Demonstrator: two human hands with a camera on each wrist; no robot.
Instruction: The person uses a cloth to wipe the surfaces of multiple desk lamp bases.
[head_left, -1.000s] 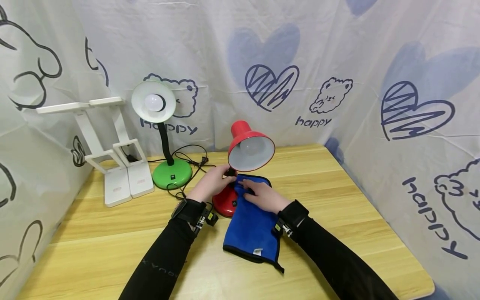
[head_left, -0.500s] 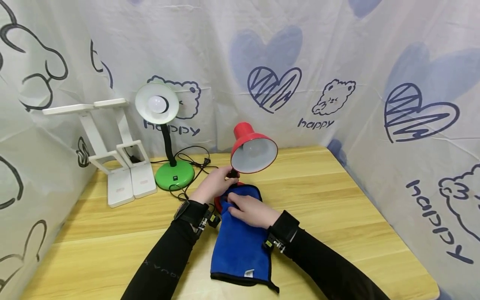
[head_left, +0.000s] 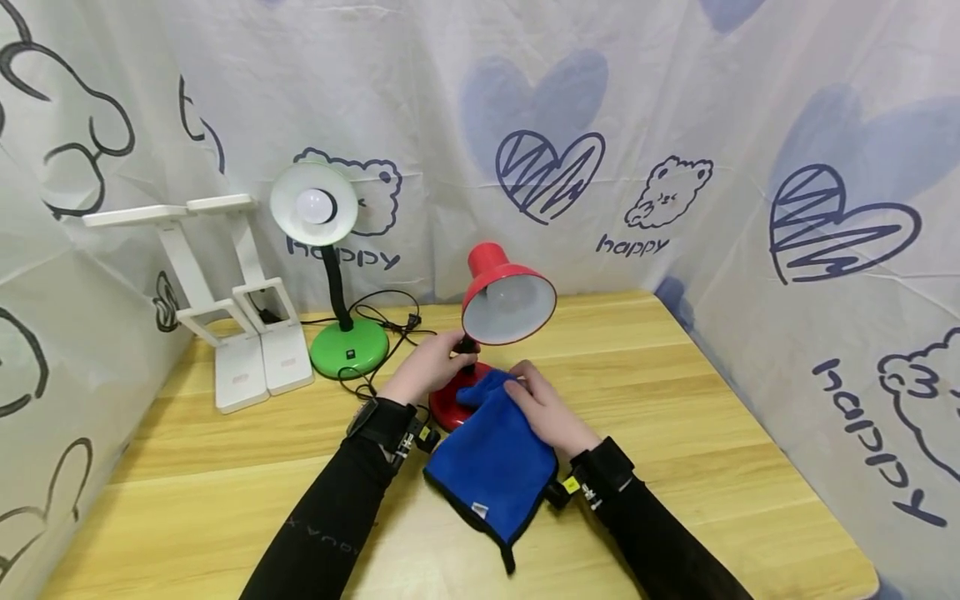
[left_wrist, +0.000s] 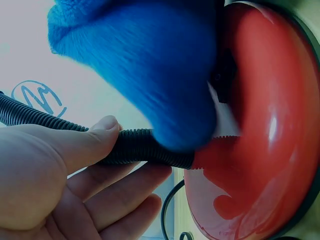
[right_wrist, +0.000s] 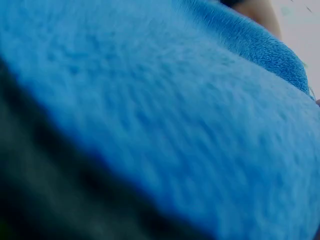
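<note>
A red desk lamp (head_left: 491, 283) with a round red base (left_wrist: 275, 120) stands in the middle of the table. My left hand (head_left: 431, 367) holds its black ribbed neck (left_wrist: 132, 145), thumb on one side and fingers on the other, just above the base. In my right hand (head_left: 551, 412) is a blue cloth (head_left: 495, 458) with black edging, pinched near its upper end. One bunched end of the cloth lies over the base beside the neck, and the rest hangs towards the table's front. Blue fabric fills most of the right wrist view and hides the right fingers there.
To the left stands a green desk lamp (head_left: 348, 348), its black cord (head_left: 390, 321) lying tangled behind the red base. Two white folding lamps (head_left: 240, 375) stand side by side farther left. A printed white curtain (head_left: 450, 167) surrounds the wooden table (head_left: 675, 467).
My right hand has moved the cloth left and nearer over the base, then back to the right, folding its upper end and uncovering more of the base. The left hand keeps its hold on the neck.
</note>
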